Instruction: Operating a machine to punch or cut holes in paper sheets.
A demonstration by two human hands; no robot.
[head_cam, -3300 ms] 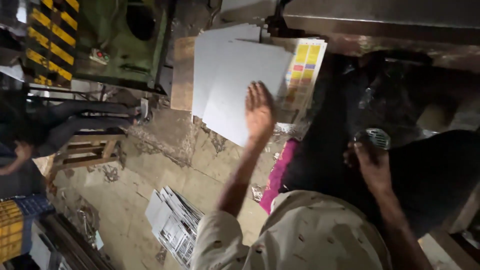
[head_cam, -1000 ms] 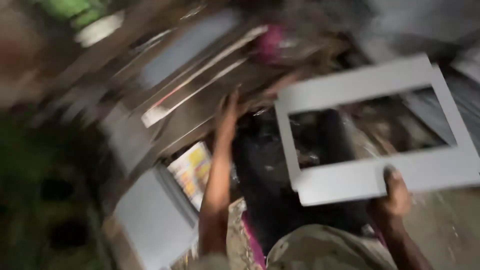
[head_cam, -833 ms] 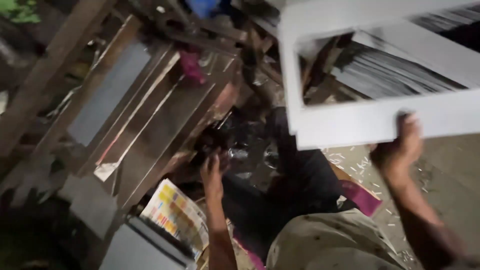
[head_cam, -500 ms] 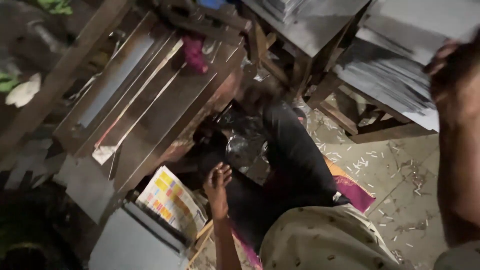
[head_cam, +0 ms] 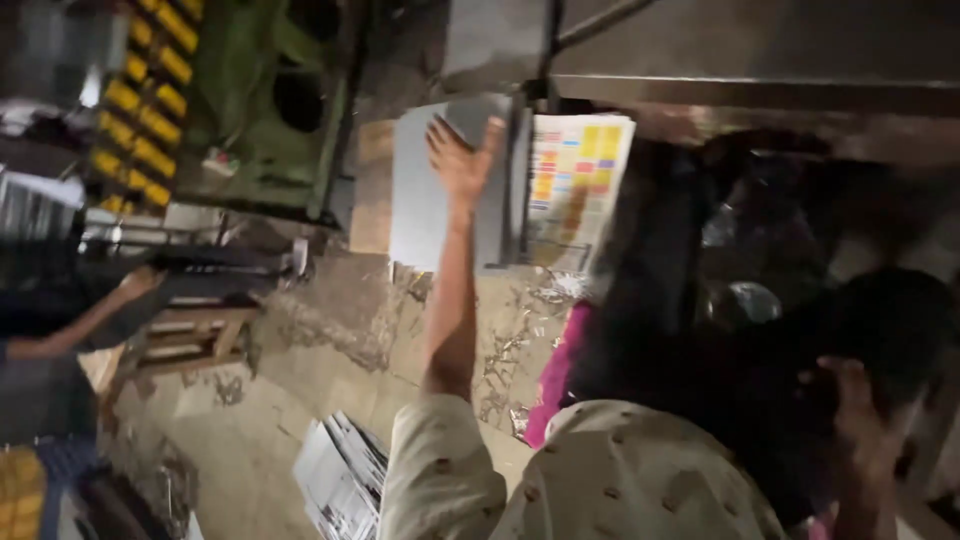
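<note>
Reaching far, I press my left hand (head_cam: pixel 460 160), fingers spread flat, on the grey sheet stack (head_cam: pixel 420 200) beside the colour-printed sheet (head_cam: pixel 578 180); my right hand (head_cam: pixel 850 420), near right, is blurred, grip unclear.

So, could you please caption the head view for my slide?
Left hand flat on a grey sheet stack; right hand low beside dark material.

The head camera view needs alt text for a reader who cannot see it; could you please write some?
The person's left hand rests open on a stack of grey sheets beside a colourful printed sheet. Their right hand touches a dark bag.
</note>
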